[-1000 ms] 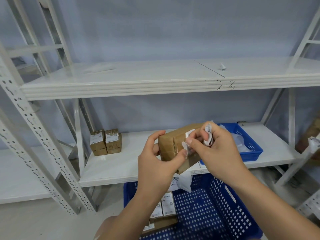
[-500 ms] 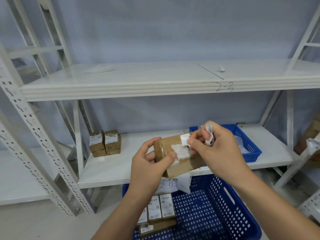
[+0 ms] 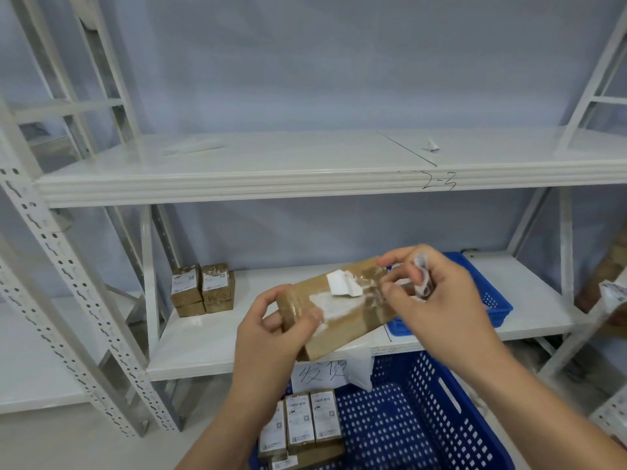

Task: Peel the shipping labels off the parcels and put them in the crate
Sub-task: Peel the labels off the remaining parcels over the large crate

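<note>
A brown taped parcel (image 3: 342,320) is held in front of the lower shelf. My left hand (image 3: 271,337) grips its left end, thumb on top. A white label remnant (image 3: 342,283) sticks up, partly peeled, from the parcel's top, with torn white residue below it. My right hand (image 3: 437,300) picks at the parcel's right part with its fingertips and keeps crumpled peeled label scraps (image 3: 422,278) tucked in its fingers. Below stands a big blue perforated crate (image 3: 424,415) holding several labelled parcels (image 3: 305,425) at its left.
Two stacks of small labelled parcels (image 3: 202,288) sit at the left of the lower white shelf (image 3: 210,344). A small blue basket (image 3: 488,296) rests on that shelf behind my right hand. White rack uprights (image 3: 61,276) stand at left; another rack (image 3: 607,337) at right.
The parcel has been turned flatter and lower, top face toward me. The label is torn further, leaving a raised remnant and white residue. Both hands shifted slightly down.
</note>
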